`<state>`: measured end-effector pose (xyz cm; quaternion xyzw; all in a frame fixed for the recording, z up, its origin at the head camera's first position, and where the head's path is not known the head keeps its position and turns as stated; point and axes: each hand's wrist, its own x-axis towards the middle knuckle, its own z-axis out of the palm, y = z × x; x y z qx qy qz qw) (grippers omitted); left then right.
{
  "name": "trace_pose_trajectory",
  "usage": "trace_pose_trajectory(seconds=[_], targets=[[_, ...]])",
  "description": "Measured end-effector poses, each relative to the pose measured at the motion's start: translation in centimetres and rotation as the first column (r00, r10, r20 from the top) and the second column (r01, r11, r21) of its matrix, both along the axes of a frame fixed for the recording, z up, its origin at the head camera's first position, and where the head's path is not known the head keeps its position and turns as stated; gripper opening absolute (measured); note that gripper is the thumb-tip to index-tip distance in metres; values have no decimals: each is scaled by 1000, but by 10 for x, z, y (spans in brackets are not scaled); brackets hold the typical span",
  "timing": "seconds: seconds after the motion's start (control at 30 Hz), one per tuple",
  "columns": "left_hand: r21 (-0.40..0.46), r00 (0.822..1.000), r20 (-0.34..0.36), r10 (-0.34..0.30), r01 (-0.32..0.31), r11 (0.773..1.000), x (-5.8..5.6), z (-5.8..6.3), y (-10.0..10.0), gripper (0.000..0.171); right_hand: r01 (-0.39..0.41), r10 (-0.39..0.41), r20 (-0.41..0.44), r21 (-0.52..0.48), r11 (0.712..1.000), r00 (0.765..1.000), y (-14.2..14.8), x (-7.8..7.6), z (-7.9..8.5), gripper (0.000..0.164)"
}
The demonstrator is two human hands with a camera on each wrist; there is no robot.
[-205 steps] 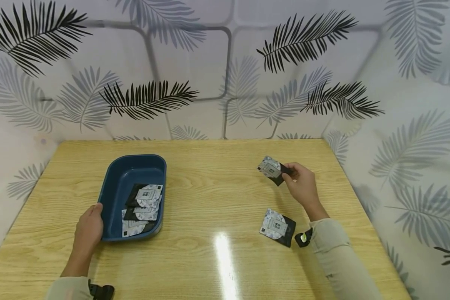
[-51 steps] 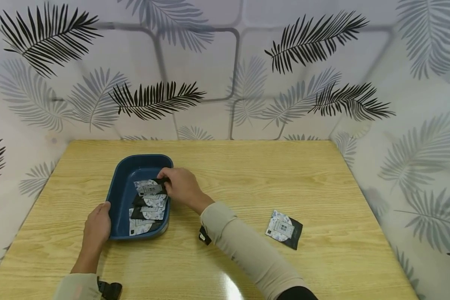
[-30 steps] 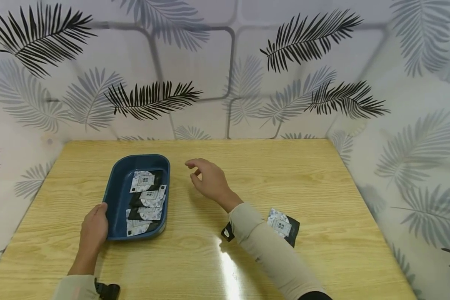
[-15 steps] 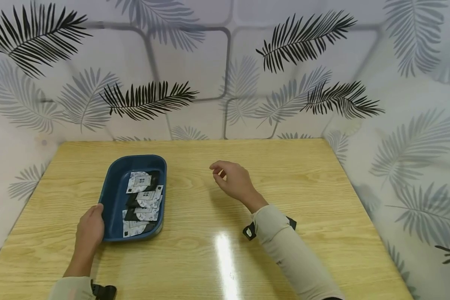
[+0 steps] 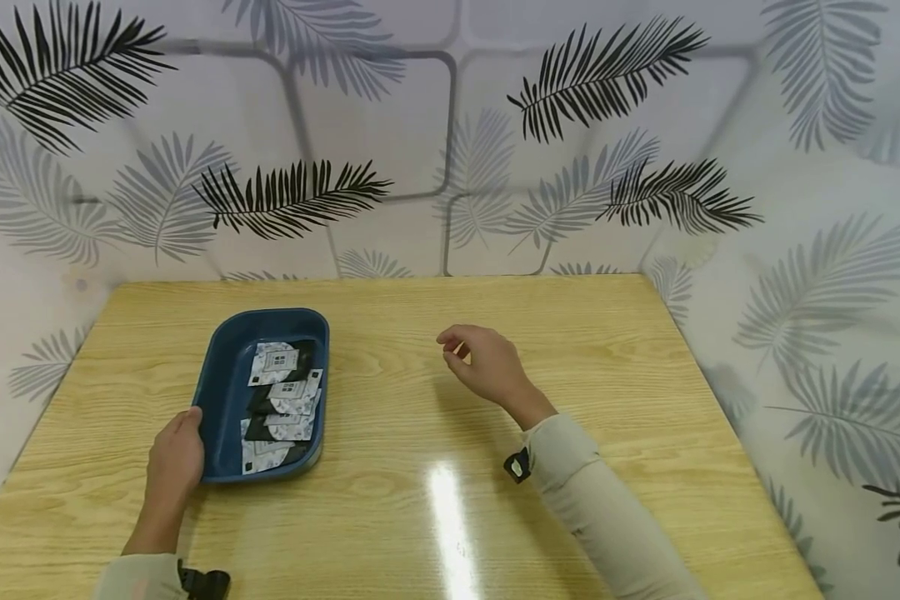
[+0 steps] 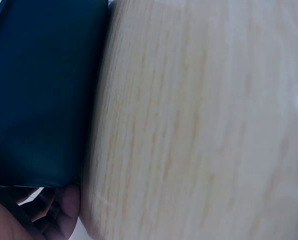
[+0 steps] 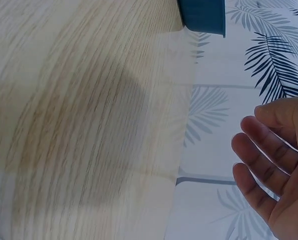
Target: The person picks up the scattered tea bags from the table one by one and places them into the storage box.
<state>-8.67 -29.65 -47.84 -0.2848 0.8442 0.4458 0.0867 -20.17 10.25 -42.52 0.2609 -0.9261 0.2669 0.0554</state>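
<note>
At the left of the table stands a blue plastic tray (image 5: 212, 367). My left hand (image 5: 176, 454) grips its near left corner, thumb at the rim; in the left wrist view the fingers (image 6: 66, 212) curl against the tray's wall. Several flat black-and-white packets (image 5: 276, 363) with a floral print lie overlapping along the tray's right side. To the right of the tray, my right hand (image 5: 487, 367) hovers above the table with nothing in it, its fingers loosely bent. In the right wrist view the right hand's fingers (image 7: 261, 145) are apart. No loose packet shows on the tabletop.
Behind the wooden table (image 5: 390, 517) hangs a pale leaf-patterned backdrop (image 5: 420, 150), which also runs down the right side. Small black devices sit at the left wrist (image 5: 206, 583) and right wrist (image 5: 518, 465). A bright light reflection (image 5: 450, 517) lies on the tabletop.
The right hand carried a packet from the right and let it go in the tray, then moved back rightwards. The right sleeve now covers the spot where another packet lay. The left hand stays on the tray.
</note>
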Motion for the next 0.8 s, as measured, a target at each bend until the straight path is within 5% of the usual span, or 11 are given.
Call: trace_pose_trajectory(seconds=[0.37,0.8], targets=[[8,1000,-3,7,-7,1000,-1,0,0,73,-11,9,49,45,999,999,17,4,-10,17],[-2,1000,-6,5,-5,1000,0,-3,-1,73,-68,38,199,141,988,979,72,12,-18,26]])
